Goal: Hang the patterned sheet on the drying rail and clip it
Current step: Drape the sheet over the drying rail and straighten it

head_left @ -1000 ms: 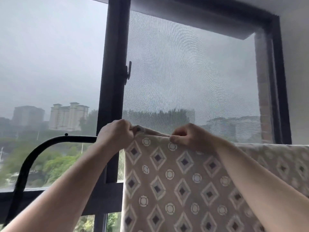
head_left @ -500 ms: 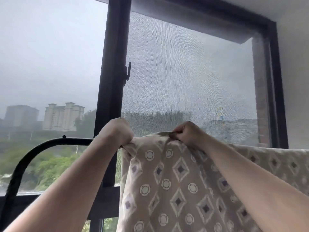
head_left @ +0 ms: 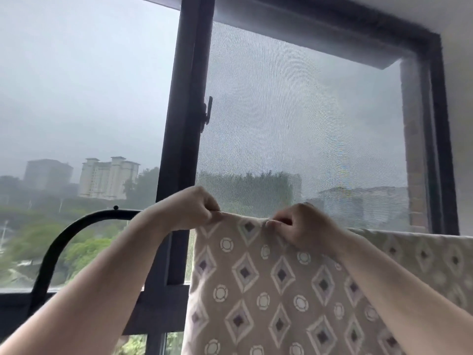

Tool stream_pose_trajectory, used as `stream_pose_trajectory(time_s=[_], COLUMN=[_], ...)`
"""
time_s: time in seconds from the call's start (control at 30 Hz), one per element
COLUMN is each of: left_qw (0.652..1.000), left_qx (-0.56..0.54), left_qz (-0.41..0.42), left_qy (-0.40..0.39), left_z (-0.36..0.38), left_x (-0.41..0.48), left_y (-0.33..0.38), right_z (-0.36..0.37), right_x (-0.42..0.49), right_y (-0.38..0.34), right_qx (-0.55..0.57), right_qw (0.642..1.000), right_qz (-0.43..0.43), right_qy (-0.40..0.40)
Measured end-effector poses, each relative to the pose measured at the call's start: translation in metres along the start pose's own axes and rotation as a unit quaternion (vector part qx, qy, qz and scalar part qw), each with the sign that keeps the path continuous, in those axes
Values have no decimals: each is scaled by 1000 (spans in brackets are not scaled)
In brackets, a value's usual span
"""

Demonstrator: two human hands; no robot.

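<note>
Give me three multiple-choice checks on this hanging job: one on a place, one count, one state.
1. Where does the bare stretch of the black curved metal rail show?
A) left of the left hand
B) at the far right of the view
C) along the top of the view

2. How many hands grip the top edge of the beige diamond-and-circle patterned sheet?
A) none
B) one
C) two

3. What is the clip state on the sheet's visible top edge?
A) no clip visible
B) one clip
C) a row of clips

Answers:
1 A: the rail arcs out leftward from behind the left wrist.
2 C: the left hand and the right hand both pinch the fold.
3 A: only fabric and fingers show along the edge.
</note>
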State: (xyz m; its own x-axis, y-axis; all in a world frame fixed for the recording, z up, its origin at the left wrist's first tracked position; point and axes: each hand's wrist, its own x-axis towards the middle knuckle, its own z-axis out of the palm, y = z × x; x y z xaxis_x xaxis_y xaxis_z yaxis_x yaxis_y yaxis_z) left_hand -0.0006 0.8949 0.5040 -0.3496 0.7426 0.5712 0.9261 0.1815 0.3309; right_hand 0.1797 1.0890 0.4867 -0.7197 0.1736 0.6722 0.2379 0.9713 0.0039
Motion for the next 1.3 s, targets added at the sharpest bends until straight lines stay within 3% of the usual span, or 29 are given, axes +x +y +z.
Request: stream_pose_trajectory(time_s=[0.2, 0.33, 0.47, 0.6, 0.77, 0.9, 1.1, 1.2, 1.3], left_qw=[996, 994, 996, 993, 998, 999, 996, 990, 984], left_qx=[28, 27, -37, -100, -42, -42, -65, 26, 62], left_qz=[-71, -108, -84, -18, 27, 9, -60, -90, -105], left_qy=[43, 21, -9, -51, -42, -33, 25, 104, 128], left_z=[6, 10, 0, -10, -4, 3, 8, 14, 17], left_x=[20, 29, 24, 9, 9, 12, 18, 22, 25], left_y=[0, -1, -3, -8, -12, -10, -6, -4, -3], right_z=[13, 11, 9, 10, 5, 5, 5, 10, 14], right_x=[2, 24, 39, 48, 56, 56, 26, 5, 5], right_y=[12, 16, 21, 24, 25, 29, 11, 10, 17], right_qx=[116, 170, 237, 188, 115, 117, 103, 40, 61], right_qw=[991, 983, 968, 968, 959, 942, 994, 999, 998], right_qz=[10, 19, 83, 142, 191, 210, 42, 3, 13], right_qy=[58, 65, 13, -84, -175, -233, 20, 6, 22])
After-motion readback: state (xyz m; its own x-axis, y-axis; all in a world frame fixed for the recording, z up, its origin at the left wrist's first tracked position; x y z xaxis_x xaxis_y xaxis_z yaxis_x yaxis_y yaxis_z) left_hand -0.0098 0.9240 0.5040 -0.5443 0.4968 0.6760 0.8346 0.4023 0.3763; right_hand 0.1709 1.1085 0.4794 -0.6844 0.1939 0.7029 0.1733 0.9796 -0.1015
